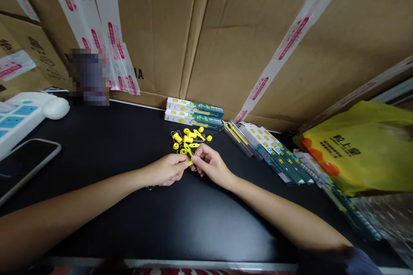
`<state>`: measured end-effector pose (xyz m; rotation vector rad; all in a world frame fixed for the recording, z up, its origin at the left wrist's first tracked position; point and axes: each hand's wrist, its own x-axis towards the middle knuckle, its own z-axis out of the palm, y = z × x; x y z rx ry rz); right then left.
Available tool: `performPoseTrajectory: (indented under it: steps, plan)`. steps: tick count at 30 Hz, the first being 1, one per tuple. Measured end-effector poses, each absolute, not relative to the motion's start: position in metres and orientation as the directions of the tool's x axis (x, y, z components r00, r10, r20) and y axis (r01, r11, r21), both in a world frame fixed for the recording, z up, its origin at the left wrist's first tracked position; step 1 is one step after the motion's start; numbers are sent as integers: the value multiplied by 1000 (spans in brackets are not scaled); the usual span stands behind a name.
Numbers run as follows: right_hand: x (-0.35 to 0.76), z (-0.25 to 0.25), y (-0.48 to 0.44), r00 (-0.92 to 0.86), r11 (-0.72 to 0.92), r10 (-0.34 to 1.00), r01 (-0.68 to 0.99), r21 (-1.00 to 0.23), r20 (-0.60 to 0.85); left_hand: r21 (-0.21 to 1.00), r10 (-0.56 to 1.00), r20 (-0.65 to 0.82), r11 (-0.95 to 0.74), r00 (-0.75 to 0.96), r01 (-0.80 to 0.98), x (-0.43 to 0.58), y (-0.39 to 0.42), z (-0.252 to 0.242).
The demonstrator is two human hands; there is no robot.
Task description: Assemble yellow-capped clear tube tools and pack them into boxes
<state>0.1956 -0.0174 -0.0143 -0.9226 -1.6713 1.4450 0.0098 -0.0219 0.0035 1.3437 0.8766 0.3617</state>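
My left hand (168, 169) is closed, thumb and forefinger pinching a small yellow plastic piece (190, 163). A bit of bent metal wire (151, 187) sticks out below that hand's palm. Meeting it at the fingertips, my right hand (213, 166) pinches thin metal wire (194, 169) at the yellow piece; whether the two are joined cannot be made out. Just beyond both hands lies a loose pile of yellow plastic parts (188, 139), with caps, spools and flat pointers among bent wire hooks.
Two spring-scale boxes (193, 119) lie behind the pile. Clear tubes (238, 137), flattened printed boxes (277, 154) and a yellow bag (355, 146) stand right. At left are a power strip (22, 116) and a phone (29, 165). Large cartons (161, 30) wall the back.
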Motion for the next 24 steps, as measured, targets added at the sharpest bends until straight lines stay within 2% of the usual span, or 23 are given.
performPoseTrajectory:
  steps: [5,9,14,19,24]
  plan:
    - [197,-11,-16,-525,95,850,62,-994,48,918,617,-343,379,709,115,8,-25,3]
    - [197,-11,-15,-525,76,850,45,-996,41,905,594,-351,412,724,101,6,-23,6]
    - [197,-13,-14,-548,81,835,18,-997,57,906,595,-391,384,702,179,8,-24,6]
    - [198,-12,-12,-534,114,843,60,-992,65,904,663,-427,290,615,314,11,-27,1]
    - [201,-9,-9,-582,118,812,112,-987,31,894,685,-437,258,583,367,10,-27,4]
